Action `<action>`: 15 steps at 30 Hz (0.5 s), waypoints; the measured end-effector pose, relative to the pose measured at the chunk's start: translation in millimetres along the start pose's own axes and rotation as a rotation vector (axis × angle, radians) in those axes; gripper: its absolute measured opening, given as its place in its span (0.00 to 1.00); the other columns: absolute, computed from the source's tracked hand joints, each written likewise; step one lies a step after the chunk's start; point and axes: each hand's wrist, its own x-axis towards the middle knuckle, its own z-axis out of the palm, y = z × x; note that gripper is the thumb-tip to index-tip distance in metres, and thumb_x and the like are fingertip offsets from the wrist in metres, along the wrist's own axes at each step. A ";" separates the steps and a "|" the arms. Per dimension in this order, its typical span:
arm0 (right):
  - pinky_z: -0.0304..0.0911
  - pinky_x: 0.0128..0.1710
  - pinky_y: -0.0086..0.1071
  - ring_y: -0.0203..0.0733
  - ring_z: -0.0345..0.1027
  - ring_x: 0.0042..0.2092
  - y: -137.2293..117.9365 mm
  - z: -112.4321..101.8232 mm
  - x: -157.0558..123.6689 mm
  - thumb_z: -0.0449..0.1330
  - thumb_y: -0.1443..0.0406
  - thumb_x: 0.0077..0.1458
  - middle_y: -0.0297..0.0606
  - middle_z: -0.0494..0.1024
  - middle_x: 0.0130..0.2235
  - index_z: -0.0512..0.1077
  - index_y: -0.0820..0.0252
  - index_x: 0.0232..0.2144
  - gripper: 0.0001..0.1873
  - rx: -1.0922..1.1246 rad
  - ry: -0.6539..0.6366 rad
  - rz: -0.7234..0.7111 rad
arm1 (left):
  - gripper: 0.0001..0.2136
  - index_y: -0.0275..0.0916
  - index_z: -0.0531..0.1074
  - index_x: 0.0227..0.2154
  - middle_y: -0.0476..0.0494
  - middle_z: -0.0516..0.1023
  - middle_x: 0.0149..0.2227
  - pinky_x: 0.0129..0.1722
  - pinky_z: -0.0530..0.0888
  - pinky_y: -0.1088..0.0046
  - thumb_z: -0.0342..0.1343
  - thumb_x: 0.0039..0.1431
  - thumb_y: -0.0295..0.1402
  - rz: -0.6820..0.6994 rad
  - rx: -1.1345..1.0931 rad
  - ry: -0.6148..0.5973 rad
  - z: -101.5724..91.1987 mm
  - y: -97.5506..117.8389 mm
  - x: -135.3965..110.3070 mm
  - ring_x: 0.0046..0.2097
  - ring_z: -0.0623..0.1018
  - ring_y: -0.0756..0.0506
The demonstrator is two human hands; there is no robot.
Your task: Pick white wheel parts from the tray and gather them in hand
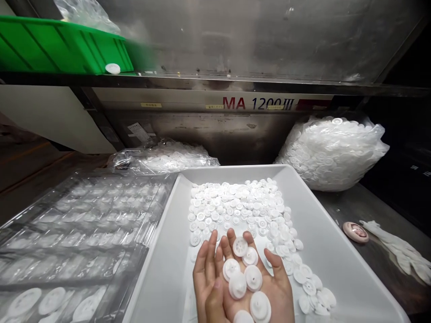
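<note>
White discs (253,278), lowest cropped, rest on right hand (276,294), left hand (206,289) adjoining, grips unclosed.

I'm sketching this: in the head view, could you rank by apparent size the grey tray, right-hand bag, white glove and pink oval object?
Largest to smallest:
1. Grey tray
2. Right-hand bag
3. White glove
4. Pink oval object

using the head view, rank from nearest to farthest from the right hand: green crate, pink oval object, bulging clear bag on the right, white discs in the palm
From the right hand:
1. white discs, lying on its palm
2. pink oval object, right of the tray
3. bulging clear bag, behind, rear right
4. green crate, far left, on the ledge
</note>
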 end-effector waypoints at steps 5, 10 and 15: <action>0.63 0.46 0.50 0.49 0.68 0.44 3.9 -9.8 4.5 0.42 0.56 0.53 0.42 0.75 0.33 0.75 0.53 0.28 0.22 -0.097 -0.003 -0.160 | 0.21 0.48 0.63 0.48 0.52 0.68 0.55 0.58 0.60 0.72 0.49 0.50 0.26 -0.159 -0.037 0.036 3.9 -4.6 -0.7 0.62 0.57 0.46; 0.64 0.40 0.45 0.44 0.65 0.33 1.8 8.7 9.2 0.43 0.60 0.47 0.36 0.66 0.28 0.68 0.52 0.27 0.14 0.079 0.009 -0.224 | 0.20 0.46 0.61 0.50 0.50 0.70 0.52 0.60 0.56 0.66 0.48 0.51 0.31 -0.299 -0.073 0.097 9.6 -5.9 -6.3 0.59 0.64 0.44; 0.64 0.36 0.40 0.38 0.55 0.26 -2.0 18.8 9.9 0.44 0.63 0.46 0.31 0.58 0.26 0.60 0.54 0.22 0.07 0.218 0.097 -0.257 | 0.21 0.44 0.60 0.53 0.45 0.72 0.45 0.59 0.58 0.61 0.49 0.54 0.32 -0.241 -0.052 0.045 6.4 -12.0 -12.8 0.58 0.65 0.40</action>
